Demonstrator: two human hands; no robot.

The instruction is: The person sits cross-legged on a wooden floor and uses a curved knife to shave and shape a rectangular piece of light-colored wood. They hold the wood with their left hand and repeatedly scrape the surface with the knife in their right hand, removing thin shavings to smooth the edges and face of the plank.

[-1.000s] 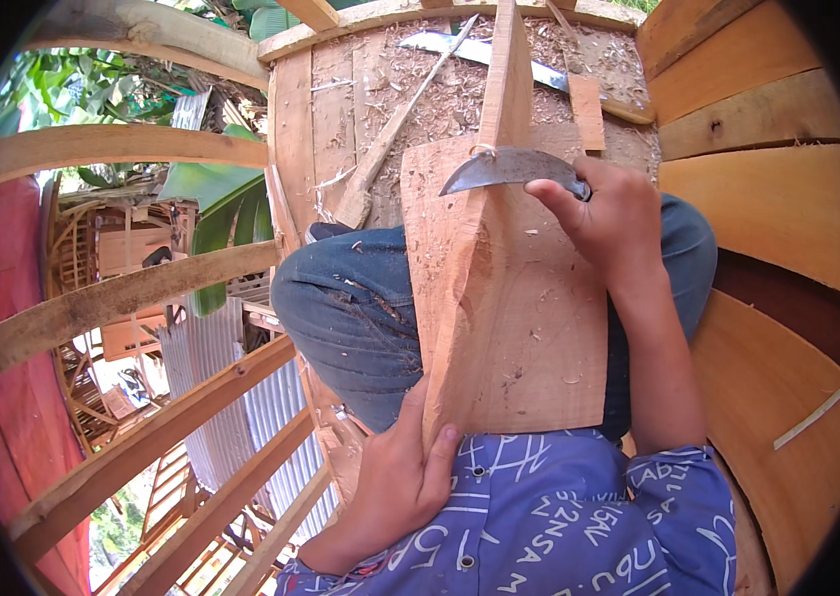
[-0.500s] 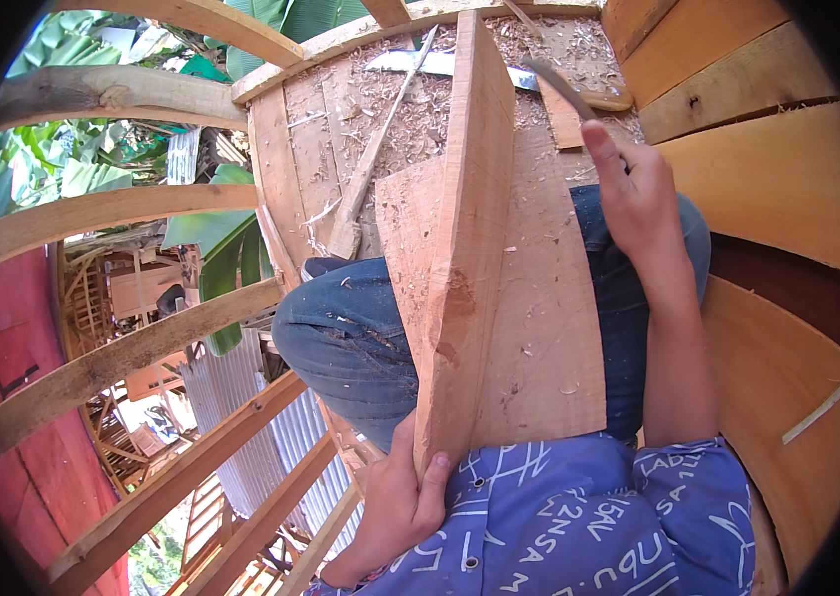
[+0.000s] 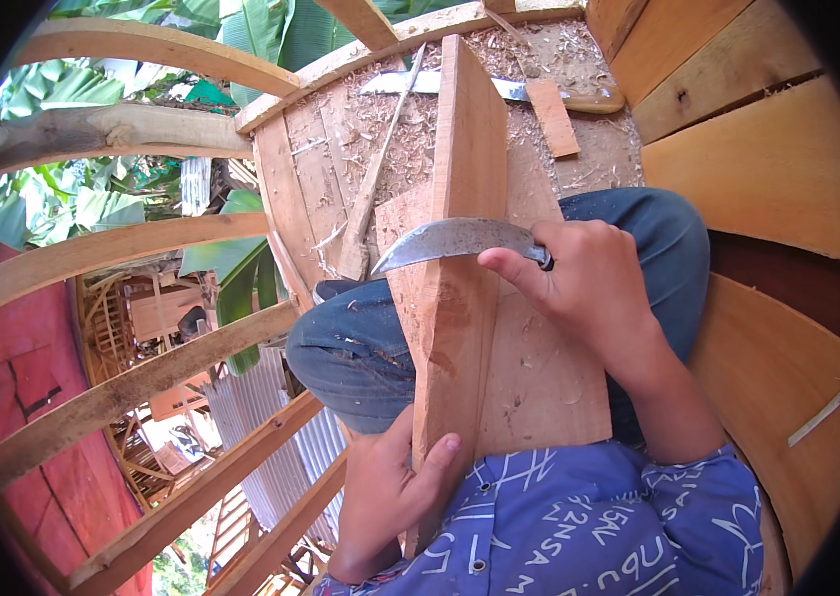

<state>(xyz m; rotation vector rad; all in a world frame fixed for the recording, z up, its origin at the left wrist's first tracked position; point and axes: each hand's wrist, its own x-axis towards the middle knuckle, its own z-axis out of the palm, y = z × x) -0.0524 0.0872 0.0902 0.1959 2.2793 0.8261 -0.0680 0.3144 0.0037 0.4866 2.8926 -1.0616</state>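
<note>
Plank [image 3: 460,298] stands on edge, running from the person's chest out toward the far rim of the wooden platform [image 3: 316,189]; its narrow edge faces up and its near end rests against the blue patterned shirt [image 3: 599,526]. Left hand [image 3: 390,497] is closed around the near end of the plank, thumb lying along the right face, fingers wrapped behind and hidden. Right hand [image 3: 584,288] is closed in a fist on the dark handle of a curved knife [image 3: 450,241]; only a short bit of handle shows past the index finger. Blade lies crosswise over the plank's upper edge, tip pointing to the person's left, touching or just above the wood; contact cannot be confirmed. A wider flat board [image 3: 539,377] lies on the lap beneath the plank, across knees in blue jeans [image 3: 360,348].

Platform surface toward its far edge is covered with wood shavings [image 3: 410,129]. On it: a long thin stick [image 3: 380,169] lying diagonally near the left edge, a long-bladed knife with a wooden handle [image 3: 499,89] along the far edge, and a small wooden offcut [image 3: 552,117] just beside that knife. Curved orange-brown planking [image 3: 768,159] rises along the right side. Bare curved timber ribs [image 3: 112,253] cross the left side, with banana leaves [image 3: 92,199] behind.
</note>
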